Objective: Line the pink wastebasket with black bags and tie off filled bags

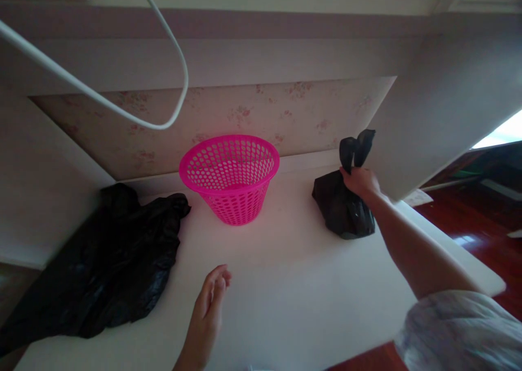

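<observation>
My right hand (359, 181) is closed round the knotted neck of a small, full black plastic bag (342, 210) that rests on the white surface (293, 284) at the right. My left hand (210, 305) hovers low over the surface near the front, fingers loosely apart and holding nothing. A bright pink perforated plastic basket (230, 178) stands upright and looks empty, between the two hands and further back.
A large crumpled black plastic bag (106, 262) lies spread at the left. A white hanger-like wire loop (163, 77) hangs above. Flowered wallpaper (244, 112) backs the surface; dark red wooden floor (468, 218) shows to the right.
</observation>
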Tool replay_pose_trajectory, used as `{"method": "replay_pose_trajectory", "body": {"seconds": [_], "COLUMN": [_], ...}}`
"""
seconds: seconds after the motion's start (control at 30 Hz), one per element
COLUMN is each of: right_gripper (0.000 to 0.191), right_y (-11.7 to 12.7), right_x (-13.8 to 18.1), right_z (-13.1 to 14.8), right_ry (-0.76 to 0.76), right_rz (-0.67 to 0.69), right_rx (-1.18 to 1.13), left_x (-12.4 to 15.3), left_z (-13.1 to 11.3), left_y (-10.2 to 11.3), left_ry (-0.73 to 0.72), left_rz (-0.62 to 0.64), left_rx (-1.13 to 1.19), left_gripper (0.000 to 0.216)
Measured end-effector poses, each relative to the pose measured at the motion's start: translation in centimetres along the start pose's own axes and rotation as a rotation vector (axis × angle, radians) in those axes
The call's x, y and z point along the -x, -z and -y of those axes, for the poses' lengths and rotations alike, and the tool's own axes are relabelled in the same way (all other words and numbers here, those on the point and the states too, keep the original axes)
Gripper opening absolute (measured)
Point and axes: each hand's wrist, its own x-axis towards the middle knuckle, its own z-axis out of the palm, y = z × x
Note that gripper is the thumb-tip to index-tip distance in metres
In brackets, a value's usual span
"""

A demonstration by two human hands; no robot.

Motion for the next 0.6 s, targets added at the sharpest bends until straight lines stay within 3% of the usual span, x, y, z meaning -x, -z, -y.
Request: {"method": "replay_pose_trajectory", "body": {"seconds": [0.17, 0.3, 0.47, 0.53, 0.6], "right_gripper": [0.065, 0.067, 0.079, 0.074, 0.063], "right_y": [-0.1, -0.1, -0.1, -0.4, -0.5], "right_x": [-0.1, 1.9, 6.4, 8.3, 10.3], "right_z": [1.0, 1.5, 2.0, 2.7, 4.1], "right_ry": [-0.012, 0.005, 0.035, 0.097, 0.174], "right_rz": [0.071, 0.057, -0.119, -0.262, -0.314], "right_rx": [-0.073, -0.115, -0.128, -0.173, -0.318], "left_x": [0.0, -0.7, -3.3, -4.1, -4.5], "left_z": [0.5, 0.0, -1.5, -1.9, -2.1], "left_y": [1.0, 3.2, 7.7, 9.4, 10.5], "left_ry": [-0.041, -0.119, -0.237, -0.287, -0.333], "left_rz": [0.012, 0.011, -0.228, -0.292, -0.33], "left_rx": [-0.085, -0.216, -0.326, -0.367, -0.394], "left_gripper": [0.069, 0.064, 0.061, 0.055, 0.049]}}
